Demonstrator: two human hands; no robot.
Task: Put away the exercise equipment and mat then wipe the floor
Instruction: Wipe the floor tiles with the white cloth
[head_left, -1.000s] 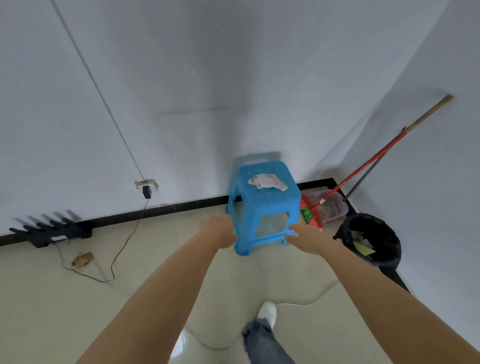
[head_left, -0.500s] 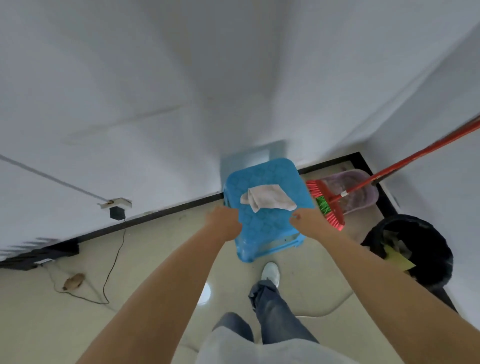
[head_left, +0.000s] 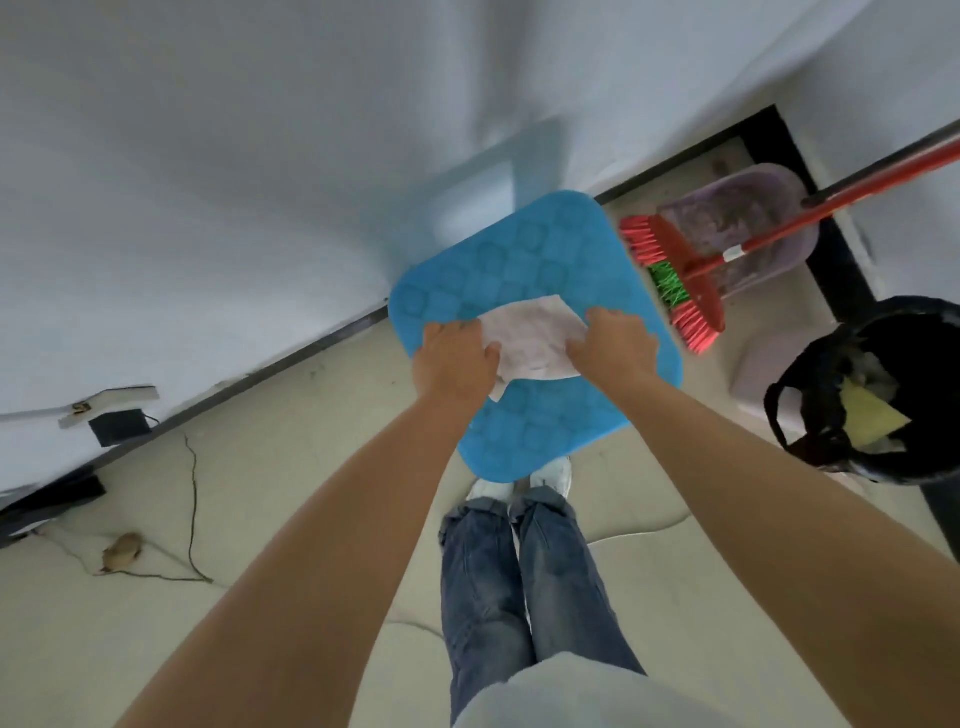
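Now off the sides of the blue stool (head_left: 524, 270) and up on its seat, left hand (head_left: 453, 358) and right hand (head_left: 613, 345) pinching opposite edges of the white cloth (head_left: 530, 335) lying there, likely readying the floor wipe.

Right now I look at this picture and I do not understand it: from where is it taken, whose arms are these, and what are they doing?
The camera sits on a person's head and looks down, so you see that person's own arms, jeans and shoes. There is no machine. Below is a blue stool standing on the floor by the wall. A white cloth lies on its seat. The left hand and the right hand each take hold of the cloth, one at each side. To the right are a red broom resting on a dustpan and a black bin. A cable lies on the floor at the left.
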